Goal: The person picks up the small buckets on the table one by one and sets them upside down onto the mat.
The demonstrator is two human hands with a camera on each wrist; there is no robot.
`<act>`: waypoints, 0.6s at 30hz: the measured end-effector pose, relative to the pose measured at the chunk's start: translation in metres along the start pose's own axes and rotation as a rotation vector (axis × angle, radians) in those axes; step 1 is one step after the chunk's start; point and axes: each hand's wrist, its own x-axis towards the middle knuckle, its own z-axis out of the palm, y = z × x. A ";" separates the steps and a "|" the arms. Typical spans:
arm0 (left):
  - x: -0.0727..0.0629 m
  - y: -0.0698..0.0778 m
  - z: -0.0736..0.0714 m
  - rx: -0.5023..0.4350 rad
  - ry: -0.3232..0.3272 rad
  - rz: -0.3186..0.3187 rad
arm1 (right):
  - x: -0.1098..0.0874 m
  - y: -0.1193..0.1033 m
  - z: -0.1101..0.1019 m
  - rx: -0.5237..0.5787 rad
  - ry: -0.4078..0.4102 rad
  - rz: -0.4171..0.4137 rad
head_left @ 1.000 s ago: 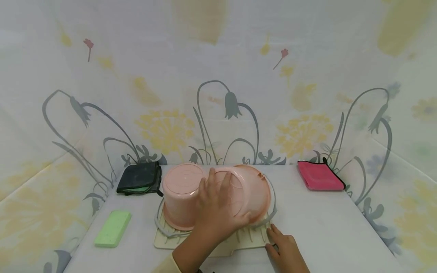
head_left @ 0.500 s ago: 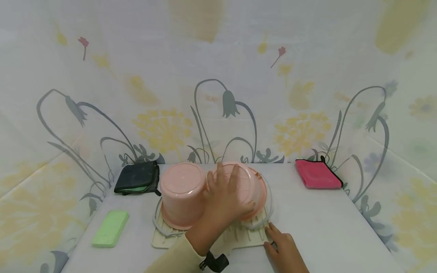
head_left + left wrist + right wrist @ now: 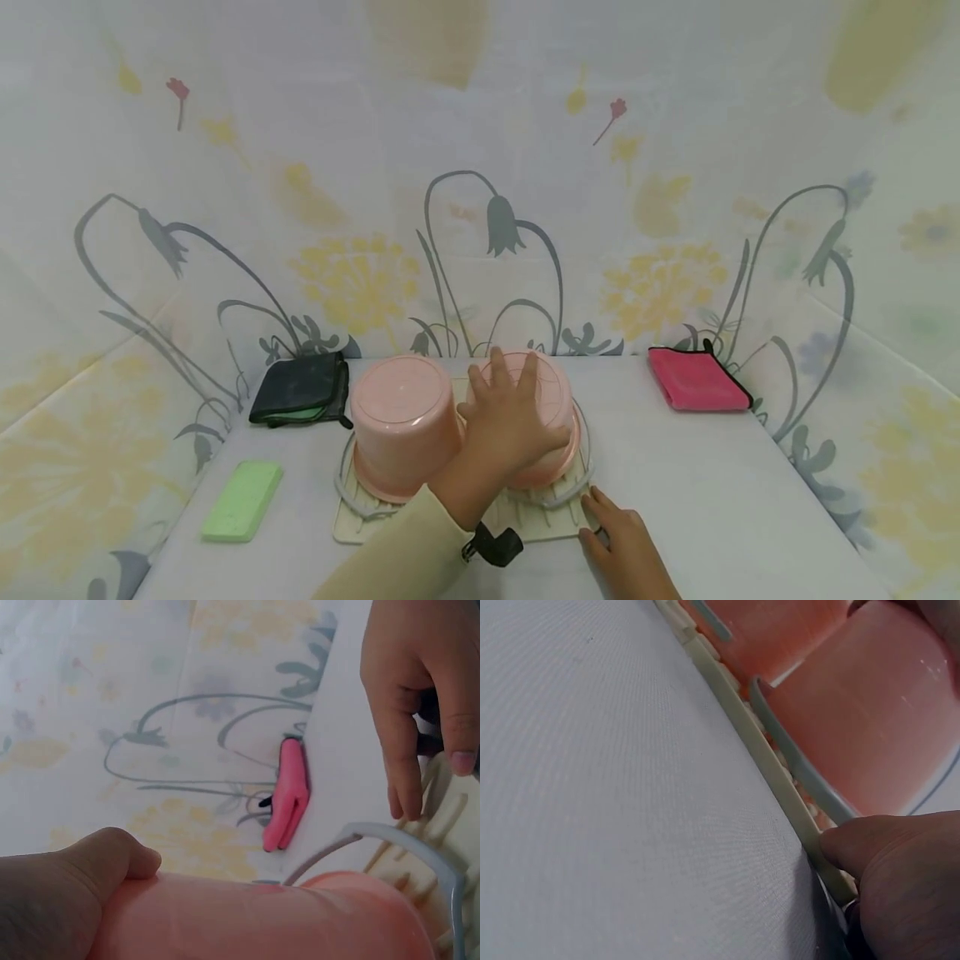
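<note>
Two pink buckets with grey handles stand upside down on a cream ridged draining board (image 3: pixel 551 523). My left hand (image 3: pixel 504 429) grips the right bucket (image 3: pixel 556 400), fingers spread over its upturned base and thumb against its side. In the left wrist view that thumb presses on the pink wall (image 3: pixel 225 919). The left bucket (image 3: pixel 405 425) stands close beside my left hand. At the board's front right corner my right hand (image 3: pixel 621 533) pinches the edge, its thumb (image 3: pixel 855 838) showing there in the right wrist view. A grey handle (image 3: pixel 581 492) lies around the right bucket's rim.
A green sponge-like block (image 3: pixel 242 502) lies at the left of the white table (image 3: pixel 720 500). Behind it is a folded dark cloth (image 3: pixel 300 387). A folded pink cloth (image 3: pixel 700 379) with black edging lies at the back right. Flower-printed fabric encloses the back and sides.
The right bucket has gone from leaning rightward to standing inverted on the board, still in my left hand. My right hand has stayed at the board's corner.
</note>
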 end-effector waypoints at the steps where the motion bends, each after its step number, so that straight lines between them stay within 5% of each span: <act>1: 0.001 0.000 0.001 0.001 -0.002 0.003 | 0.000 0.000 0.000 -0.002 0.000 0.004; 18: 0.025 0.000 0.011 0.037 -0.054 0.026 | -0.001 -0.002 -0.001 0.010 0.005 0.027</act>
